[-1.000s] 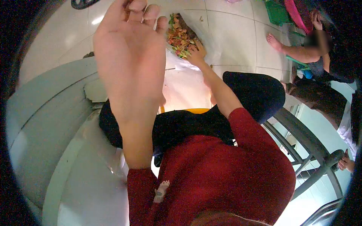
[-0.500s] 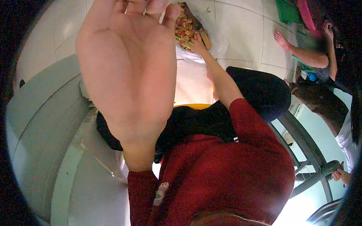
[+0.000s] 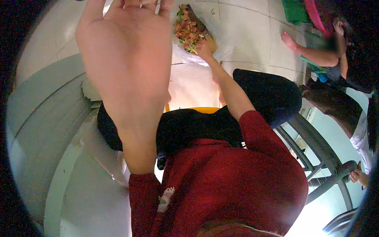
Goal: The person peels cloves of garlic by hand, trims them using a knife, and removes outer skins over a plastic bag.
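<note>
My left hand (image 3: 128, 59) is raised close to the camera, large and palm-side in view. Its fingers are spread, their tips cut off by the top edge, and nothing is seen in it. Farther off, my right hand (image 3: 205, 49) reaches down to a heap of chopped food (image 3: 189, 33), orange-brown with pale green shreds. The fingers are curled at the heap's near right side; what they hold, if anything, is hidden. A dark wooden board (image 3: 197, 17) with a lighter end shows along the heap's right side. Clear plastic sheeting (image 3: 193, 58) lies under it.
Pale floor tiles (image 3: 248, 31) surround the food. I sit low on something yellow (image 3: 203, 110), knees apart. A grey metal frame (image 3: 316, 138) stands to the right. Another person's bare foot (image 3: 290, 41) and a different hand (image 3: 356, 175) show at right, near a green basket (image 3: 294, 12).
My left hand has shifted slightly left and up, with more finger spread visible. My right hand stays at the chopped food; more of the heap shows now as the view has shifted a little.
</note>
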The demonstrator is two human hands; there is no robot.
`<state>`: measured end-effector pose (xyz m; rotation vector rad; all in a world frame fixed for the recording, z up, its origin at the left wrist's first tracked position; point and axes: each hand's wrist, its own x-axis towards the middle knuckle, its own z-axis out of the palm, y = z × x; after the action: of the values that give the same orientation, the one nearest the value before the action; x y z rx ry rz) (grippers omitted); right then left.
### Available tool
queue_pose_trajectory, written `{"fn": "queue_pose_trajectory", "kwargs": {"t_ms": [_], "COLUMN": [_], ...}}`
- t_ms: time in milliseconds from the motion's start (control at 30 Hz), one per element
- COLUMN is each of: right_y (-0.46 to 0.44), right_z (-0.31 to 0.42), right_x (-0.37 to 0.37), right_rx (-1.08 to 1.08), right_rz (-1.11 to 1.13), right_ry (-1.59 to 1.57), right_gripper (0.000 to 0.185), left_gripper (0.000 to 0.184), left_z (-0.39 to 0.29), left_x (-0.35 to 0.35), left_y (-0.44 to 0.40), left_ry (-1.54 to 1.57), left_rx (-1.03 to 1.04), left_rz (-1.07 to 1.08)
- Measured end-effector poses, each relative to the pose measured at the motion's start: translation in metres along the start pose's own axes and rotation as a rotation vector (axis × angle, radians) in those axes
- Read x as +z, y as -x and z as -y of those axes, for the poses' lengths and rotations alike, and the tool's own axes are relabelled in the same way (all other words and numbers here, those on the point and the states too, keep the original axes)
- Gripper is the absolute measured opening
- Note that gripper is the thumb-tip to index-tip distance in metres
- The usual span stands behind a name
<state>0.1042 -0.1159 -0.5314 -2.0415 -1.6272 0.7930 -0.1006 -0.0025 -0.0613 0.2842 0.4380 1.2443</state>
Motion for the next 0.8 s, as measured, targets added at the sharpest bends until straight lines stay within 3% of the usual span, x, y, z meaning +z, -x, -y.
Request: {"fn": "queue_pose_trajectory", "kwargs": {"t_ms": [100, 167, 233, 300, 367, 433, 467, 500, 567, 600, 667, 700, 733, 767, 800], "right_y": [-0.009, -0.029, -0.043, -0.050, -0.077, -0.081, -0.077, -0.070, -0.052, -0.044, -0.018, -0.003, 0.009, 0.016, 0.025], "right_z": [0.024, 0.019, 0.031, 0.056, 0.041, 0.078, 0.109, 0.137, 0.186, 0.209, 0.247, 0.261, 0.271, 0.277, 0.281], "right_x": [-0.038, -0.054, -0.090, -0.144, -0.164, -0.217, -0.250, -0.283, -0.339, -0.363, -0.398, -0.409, -0.421, -0.428, -0.433], "right_rx": [0.079, 0.320, 0.270, 0.284, 0.215, -0.176, -0.186, -0.189, -0.256, -0.308, -0.391, -0.424, -0.459, -0.478, -0.504], "right_rz": [-0.002, 0.197, 0.142, 0.291, 0.338, 0.347, 0.443, 0.427, 0.482, 0.421, 0.358, 0.195, 0.030, 0.023, -0.031], "right_ry": [-0.005, -0.356, -0.442, -0.533, -0.382, -0.062, -0.022, -0.018, -0.416, -0.427, -0.418, -0.525, -0.636, -0.630, -0.601], "right_gripper": [0.026, 0.032, 0.038, 0.041, 0.043, 0.046, 0.045, 0.045, 0.044, 0.044, 0.046, 0.049, 0.051, 0.051, 0.052], "left_gripper": [0.015, 0.016, 0.017, 0.018, 0.018, 0.019, 0.019, 0.019, 0.020, 0.016, 0.026, 0.026, 0.029, 0.033, 0.036], "left_z": [0.004, 0.010, 0.017, 0.020, 0.020, 0.019, 0.019, 0.021, 0.024, 0.028, 0.036, 0.040, 0.045, 0.051, 0.060], "left_x": [0.013, 0.025, 0.027, 0.026, 0.023, 0.014, 0.013, 0.018, 0.018, 0.014, 0.019, 0.030, 0.044, 0.054, 0.057], "left_y": [-0.003, -0.008, -0.017, -0.026, -0.035, -0.037, -0.037, -0.039, -0.040, -0.044, -0.041, -0.033, -0.024, -0.018, -0.013], "left_ry": [-0.022, -0.034, -0.003, 0.023, 0.027, 0.005, 0.008, -0.010, -0.025, -0.127, -0.440, -0.433, -0.764, -1.098, -1.151], "left_rx": [0.040, 0.038, -0.001, -0.084, -0.139, -0.184, -0.179, -0.178, -0.166, -0.159, -0.065, -0.041, 0.059, 0.158, 0.268], "left_rz": [-0.045, -0.083, -0.072, -0.079, -0.087, -0.019, -0.003, 0.009, 0.047, 0.107, 0.212, 0.223, 0.215, 0.197, 0.238]}}
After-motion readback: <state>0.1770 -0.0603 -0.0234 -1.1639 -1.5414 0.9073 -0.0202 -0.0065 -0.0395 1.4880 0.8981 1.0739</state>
